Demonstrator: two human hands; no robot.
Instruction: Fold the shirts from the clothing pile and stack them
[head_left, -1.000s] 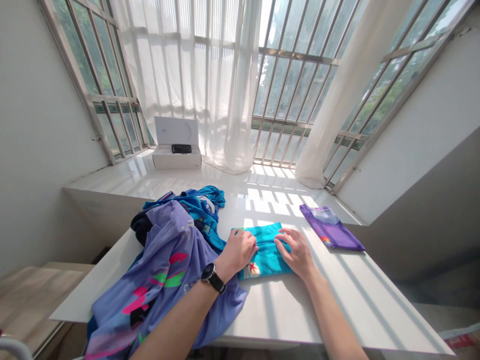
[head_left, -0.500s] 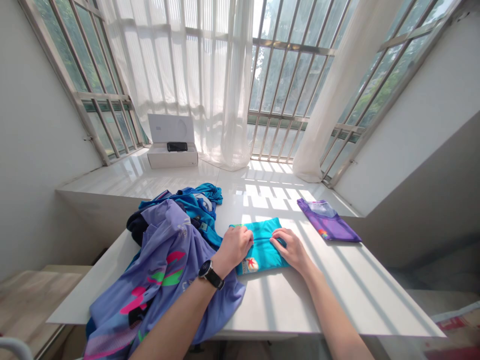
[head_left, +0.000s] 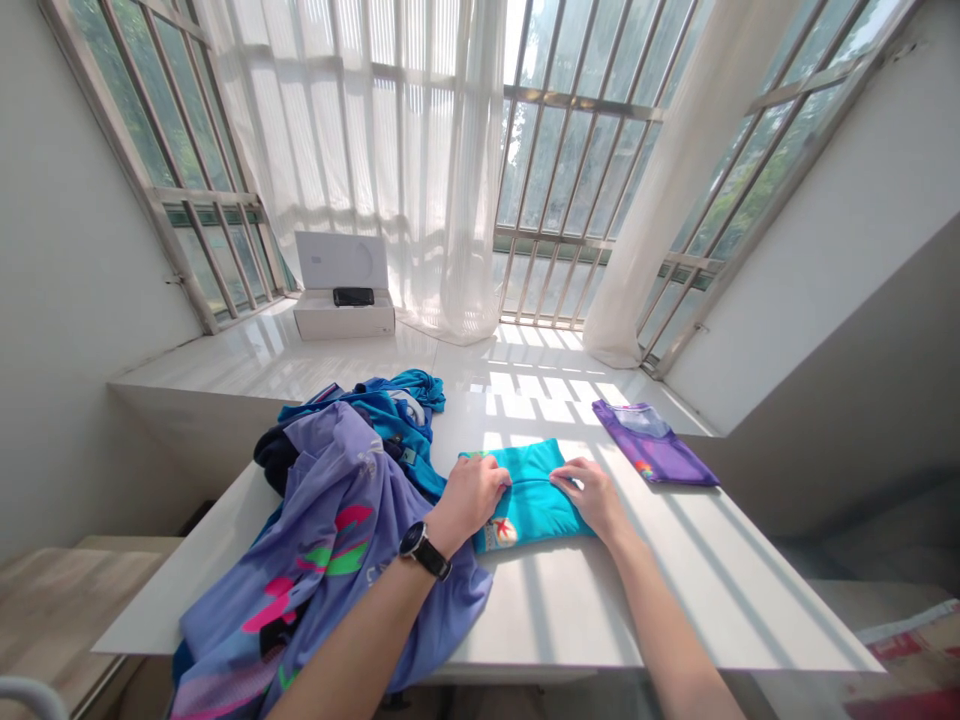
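Head view: item, teal cloth (head_left: 534, 510); location?
Right of the pile (head_left: 341, 500), long axis running from left hand (head_left: 474, 492) to right hand (head_left: 594, 500); both touch it.
Poses?
Left: pile side, back upward, fingers curled. Right: end away from pile, thumb and fingertips together. Grip, either hand: cannot tell.

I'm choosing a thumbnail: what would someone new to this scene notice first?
Probably the bright turquoise cloth, folded on the white table with the left hand and right hand on it. Then the rumpled lavender garment to its left, splashed with pink and green and hanging over the near edge. A folded purple garment lies farther right.
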